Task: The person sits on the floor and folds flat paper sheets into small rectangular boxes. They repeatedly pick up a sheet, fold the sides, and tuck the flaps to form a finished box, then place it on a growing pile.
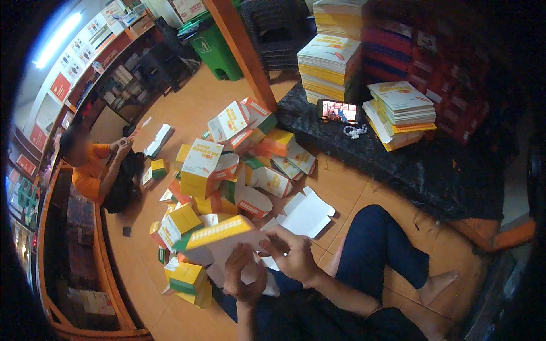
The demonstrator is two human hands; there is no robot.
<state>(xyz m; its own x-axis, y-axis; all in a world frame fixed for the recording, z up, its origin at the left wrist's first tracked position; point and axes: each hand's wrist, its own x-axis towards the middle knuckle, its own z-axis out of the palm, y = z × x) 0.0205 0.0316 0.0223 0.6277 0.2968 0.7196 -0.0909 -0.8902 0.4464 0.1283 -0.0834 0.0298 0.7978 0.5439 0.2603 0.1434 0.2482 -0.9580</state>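
A partly folded cardboard box [219, 236] with a yellow printed panel, a green edge and a pale underside is held up over my lap. My left hand [244, 274] has its fingers curled at the near side of the box, gripping it. At the right end my right hand [293, 253] pinches the edge of the same box. Just beyond my hands, an unfolded white box blank [307, 212] lies on the tiled floor. A large heap of folded white, yellow, orange and green boxes [200, 165] spreads ahead and to the left.
Stacks of flat box blanks [329, 63] and a smaller pile [401, 102] stand on a black-covered platform [398, 165], with a propped phone [339, 112] and a beaded string [355, 132]. A person in an orange shirt [94, 176] sits at the left. Behind are an orange post [242, 48] and a green bin [215, 51].
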